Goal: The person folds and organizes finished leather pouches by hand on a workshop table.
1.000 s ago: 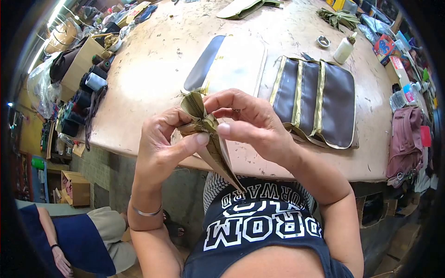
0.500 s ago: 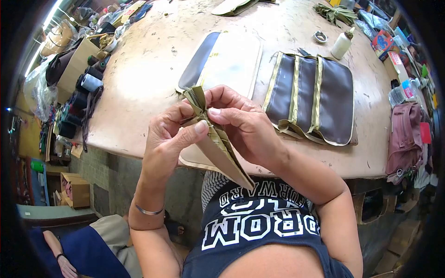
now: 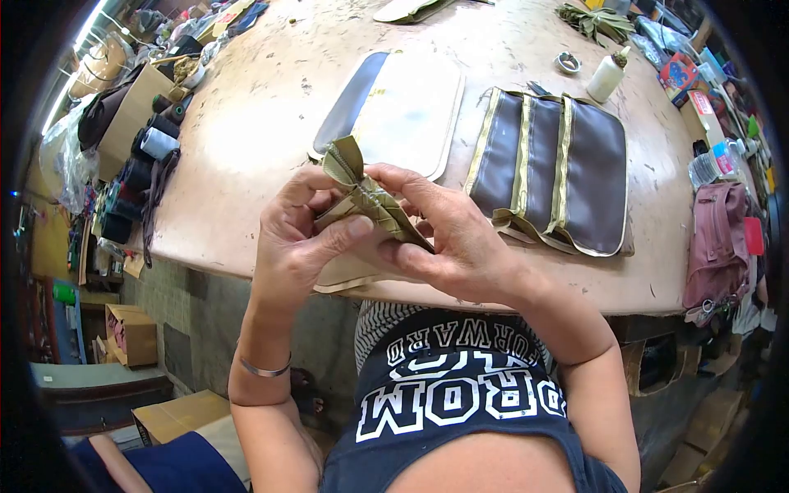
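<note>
A folded olive fabric piece [image 3: 374, 205] is between my hands above the table's near edge, with a short tab sticking up at its top. My left hand [image 3: 308, 226] pinches its left side, thumb across the front. On the right side, my right hand [image 3: 452, 234] grips the lower part between thumb and fingers; part of the piece is hidden behind it. Just beyond lies a pale panel with a dark strip [image 3: 407, 107]. To the right is a dark brown panel piece with zippers and olive edging [image 3: 596, 177], flat on the table.
At the table's left edge stand several thread spools [image 3: 160, 144]. A white bottle [image 3: 606, 78] and a small round dish [image 3: 567, 63] sit at the back right, near a bundle of olive strips [image 3: 600, 23]. A pink bag [image 3: 717, 246] hangs at right. Another person's arm [image 3: 119, 464] shows lower left.
My right hand has slid down the olive fabric piece from its top to its lower end. The piece has tilted, so less of its length shows. The other person has shifted lower.
</note>
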The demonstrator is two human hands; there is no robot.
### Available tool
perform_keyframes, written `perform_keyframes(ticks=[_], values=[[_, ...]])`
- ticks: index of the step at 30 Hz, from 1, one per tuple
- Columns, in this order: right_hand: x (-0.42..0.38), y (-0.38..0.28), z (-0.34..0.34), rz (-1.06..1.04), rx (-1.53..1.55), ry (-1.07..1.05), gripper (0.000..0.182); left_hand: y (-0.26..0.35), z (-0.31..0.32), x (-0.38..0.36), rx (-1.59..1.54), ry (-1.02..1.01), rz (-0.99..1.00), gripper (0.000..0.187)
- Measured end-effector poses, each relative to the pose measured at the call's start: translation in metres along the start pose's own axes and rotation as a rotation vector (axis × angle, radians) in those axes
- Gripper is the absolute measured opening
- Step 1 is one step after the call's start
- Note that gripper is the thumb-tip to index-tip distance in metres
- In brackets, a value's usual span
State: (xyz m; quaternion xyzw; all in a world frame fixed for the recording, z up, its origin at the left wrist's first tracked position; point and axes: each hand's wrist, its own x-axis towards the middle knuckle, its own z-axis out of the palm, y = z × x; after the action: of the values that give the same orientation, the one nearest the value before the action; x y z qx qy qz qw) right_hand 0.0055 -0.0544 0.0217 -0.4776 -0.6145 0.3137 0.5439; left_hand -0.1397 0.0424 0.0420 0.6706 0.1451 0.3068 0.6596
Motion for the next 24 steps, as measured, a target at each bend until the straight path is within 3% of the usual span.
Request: perform_keyframes(ticks=[1, 4, 10, 19, 24], values=[[0.0, 0.004, 0.001, -0.064, -0.01, 0.022, 0.059, -0.001, 0.0, -0.001, -0.06, -0.014, 0.036, 0.029], [-0.001, 0.001, 0.001, 0.0, 0.004, 0.015, 0.059, -0.004, -0.002, -0.001, -0.181, -0.038, 0.018, 0.031], [0.0, 0.004, 0.002, -0.057, -0.15, 0.015, 0.058, 0.002, -0.007, -0.005, -0.222, 0.092, -0.165, 0.021], [-0.002, 0.011, 0.013, -0.23, -0.042, 0.132, 0.051, -0.002, -0.012, -0.009, -0.116, 0.182, -0.102, 0.015], [-0.005, 0.012, 0.011, -0.173, -0.057, 0.068, 0.054, -0.003, -0.012, -0.015, 0.002, 0.114, 0.02, 0.013]])
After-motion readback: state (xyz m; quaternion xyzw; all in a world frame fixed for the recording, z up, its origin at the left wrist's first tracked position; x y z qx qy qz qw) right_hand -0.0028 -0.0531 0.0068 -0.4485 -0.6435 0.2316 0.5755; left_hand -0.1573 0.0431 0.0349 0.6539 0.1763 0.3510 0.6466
